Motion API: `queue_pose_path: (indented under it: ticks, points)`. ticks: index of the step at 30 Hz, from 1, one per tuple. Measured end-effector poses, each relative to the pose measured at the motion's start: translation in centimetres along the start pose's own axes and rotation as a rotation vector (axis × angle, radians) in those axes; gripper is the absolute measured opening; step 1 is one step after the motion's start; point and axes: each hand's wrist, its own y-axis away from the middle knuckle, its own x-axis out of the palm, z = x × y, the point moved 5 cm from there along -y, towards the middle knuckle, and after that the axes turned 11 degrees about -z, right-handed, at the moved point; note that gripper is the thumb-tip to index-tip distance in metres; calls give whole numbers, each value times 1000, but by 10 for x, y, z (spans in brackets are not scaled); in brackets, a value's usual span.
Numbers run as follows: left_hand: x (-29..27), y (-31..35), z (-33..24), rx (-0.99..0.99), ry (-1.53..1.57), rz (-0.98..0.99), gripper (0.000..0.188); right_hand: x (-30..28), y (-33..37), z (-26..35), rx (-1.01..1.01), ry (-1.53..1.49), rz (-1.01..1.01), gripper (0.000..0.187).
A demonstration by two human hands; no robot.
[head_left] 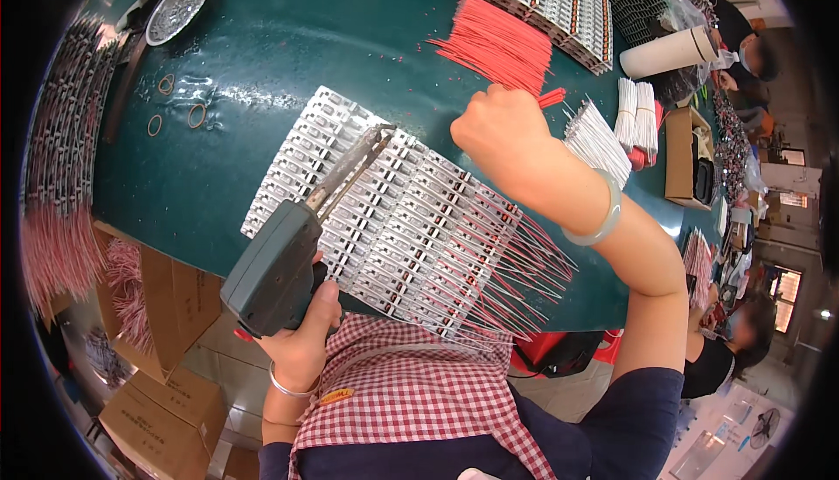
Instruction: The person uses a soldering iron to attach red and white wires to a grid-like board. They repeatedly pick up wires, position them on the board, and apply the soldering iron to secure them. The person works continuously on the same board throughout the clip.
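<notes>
Matt plastic soldering gun (275, 262) with dull metal tip (377, 137), smooth glossy tabletop (288, 30), cloth apron (402, 388), cardboard box (166, 417)

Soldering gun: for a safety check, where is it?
Left of centre in the head view, the left hand holds the soldering gun, tip over grey strips.

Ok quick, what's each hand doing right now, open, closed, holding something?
Left hand: closed around the dark soldering gun.
Right hand: curled closed by the red wires; can't tell whether it holds anything.
</notes>
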Motion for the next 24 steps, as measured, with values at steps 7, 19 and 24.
queue_pose_path:
  ticks: [7,19,24]
  points:
    - [-4,-2,-2,-1,39,-12,40,5,8,5,53,103,-64,8]
    - [1,-7,13,108,-140,121,39,28,53,31,332,-618,-897,22]
    - [3,-10,22,203,-271,198,37,42,56,47,375,-692,-954,30]
